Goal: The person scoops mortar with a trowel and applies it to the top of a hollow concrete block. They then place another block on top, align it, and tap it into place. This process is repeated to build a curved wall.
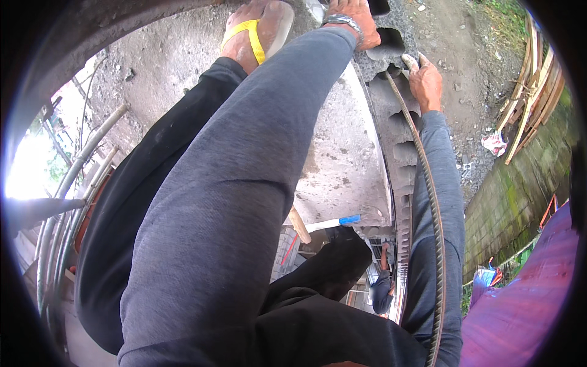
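Some of the left hand (359, 17) is cropped, its fingers' spread untellable; right of the hollow-block wall (382, 107), the right hand (427, 84) has fingers apart near the ribbed bar (439, 244).

Rod tip (389, 78) left of right hand (427, 84)

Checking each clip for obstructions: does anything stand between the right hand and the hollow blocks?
Nothing visible does. The right hand is at the right edge of the hollow blocks; contact is hard to confirm. The ribbed bar runs just left of the hand without blocking that edge.
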The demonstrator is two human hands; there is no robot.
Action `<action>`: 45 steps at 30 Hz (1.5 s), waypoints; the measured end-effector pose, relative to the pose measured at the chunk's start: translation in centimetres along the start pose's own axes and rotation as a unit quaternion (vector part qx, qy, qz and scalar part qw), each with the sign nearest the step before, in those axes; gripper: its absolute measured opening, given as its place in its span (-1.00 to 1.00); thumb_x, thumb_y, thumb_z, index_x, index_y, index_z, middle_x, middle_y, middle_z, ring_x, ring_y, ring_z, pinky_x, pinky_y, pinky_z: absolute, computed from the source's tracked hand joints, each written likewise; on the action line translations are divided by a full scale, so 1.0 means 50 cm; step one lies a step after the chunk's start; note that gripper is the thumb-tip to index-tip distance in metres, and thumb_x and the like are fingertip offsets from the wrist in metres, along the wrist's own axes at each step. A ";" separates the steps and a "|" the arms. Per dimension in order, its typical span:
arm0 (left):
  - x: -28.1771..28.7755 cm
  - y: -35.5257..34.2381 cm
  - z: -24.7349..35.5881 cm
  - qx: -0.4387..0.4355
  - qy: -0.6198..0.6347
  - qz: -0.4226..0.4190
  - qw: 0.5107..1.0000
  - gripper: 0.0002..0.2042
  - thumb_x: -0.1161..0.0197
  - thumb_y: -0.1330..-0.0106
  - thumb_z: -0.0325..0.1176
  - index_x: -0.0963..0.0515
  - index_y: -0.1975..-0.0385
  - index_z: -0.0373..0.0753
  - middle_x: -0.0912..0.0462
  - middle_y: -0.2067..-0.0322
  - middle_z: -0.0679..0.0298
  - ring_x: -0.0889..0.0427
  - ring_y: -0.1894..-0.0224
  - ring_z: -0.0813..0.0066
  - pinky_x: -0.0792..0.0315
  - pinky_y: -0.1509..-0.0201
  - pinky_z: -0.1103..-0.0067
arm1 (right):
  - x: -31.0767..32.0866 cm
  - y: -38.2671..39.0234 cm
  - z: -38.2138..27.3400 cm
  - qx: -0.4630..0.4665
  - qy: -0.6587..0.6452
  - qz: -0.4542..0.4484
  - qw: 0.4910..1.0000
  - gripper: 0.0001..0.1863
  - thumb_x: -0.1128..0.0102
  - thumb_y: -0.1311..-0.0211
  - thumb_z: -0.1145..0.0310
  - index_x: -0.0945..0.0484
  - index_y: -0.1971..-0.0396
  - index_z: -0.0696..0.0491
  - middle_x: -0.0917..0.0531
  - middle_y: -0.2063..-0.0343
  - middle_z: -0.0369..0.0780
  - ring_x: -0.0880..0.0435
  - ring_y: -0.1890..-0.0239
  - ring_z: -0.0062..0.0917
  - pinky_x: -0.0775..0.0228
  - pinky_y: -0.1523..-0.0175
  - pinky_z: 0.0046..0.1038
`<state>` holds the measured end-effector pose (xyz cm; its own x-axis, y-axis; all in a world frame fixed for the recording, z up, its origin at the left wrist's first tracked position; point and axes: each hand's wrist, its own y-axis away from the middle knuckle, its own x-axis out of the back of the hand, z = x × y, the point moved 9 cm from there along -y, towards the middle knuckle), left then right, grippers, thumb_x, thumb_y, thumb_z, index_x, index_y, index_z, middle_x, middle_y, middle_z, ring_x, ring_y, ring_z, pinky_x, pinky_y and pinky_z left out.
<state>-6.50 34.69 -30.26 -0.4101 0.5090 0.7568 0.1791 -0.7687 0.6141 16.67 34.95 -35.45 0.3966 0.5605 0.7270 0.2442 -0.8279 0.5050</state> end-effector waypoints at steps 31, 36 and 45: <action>0.015 0.010 0.013 -0.045 -0.036 0.031 0.998 0.05 -0.12 -0.32 0.26 0.07 -0.50 -0.55 0.22 -0.56 -0.24 0.21 -0.61 -0.12 0.29 -0.65 0.20 | -0.047 -0.026 0.075 0.055 0.049 0.053 0.996 -0.49 -0.17 -0.41 -0.09 -0.63 -0.14 -0.03 -0.74 0.11 0.02 -0.72 0.03 -0.04 -0.52 -0.06 -0.17; -0.020 -0.022 0.021 -0.054 -0.038 0.009 0.998 0.09 -0.13 -0.29 0.34 0.07 -0.50 -0.55 0.21 -0.56 -0.25 0.21 -0.62 -0.10 0.28 -0.65 0.20 | -0.039 -0.028 0.097 0.055 0.053 0.052 0.996 -0.47 -0.15 -0.42 -0.09 -0.63 -0.15 -0.01 -0.74 0.09 0.03 -0.71 0.00 -0.04 -0.51 -0.07 -0.17; -0.028 -0.027 0.034 -0.056 -0.033 -0.026 0.998 -0.06 -0.14 -0.26 -0.08 0.10 -0.51 -0.53 0.25 -0.56 -0.25 0.25 -0.62 -0.15 0.30 -0.66 0.21 | -0.014 0.003 0.076 0.028 0.026 0.063 0.997 -0.39 -0.19 -0.38 -0.14 -0.60 -0.17 0.06 -0.73 0.06 0.05 -0.70 -0.03 -0.02 -0.52 -0.12 -0.17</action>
<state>-4.64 35.70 -31.76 -0.3562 0.5710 0.7397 0.0556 -0.7772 0.6267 19.78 34.35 -37.64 0.3810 0.4520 0.8065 0.2445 -0.8905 0.3836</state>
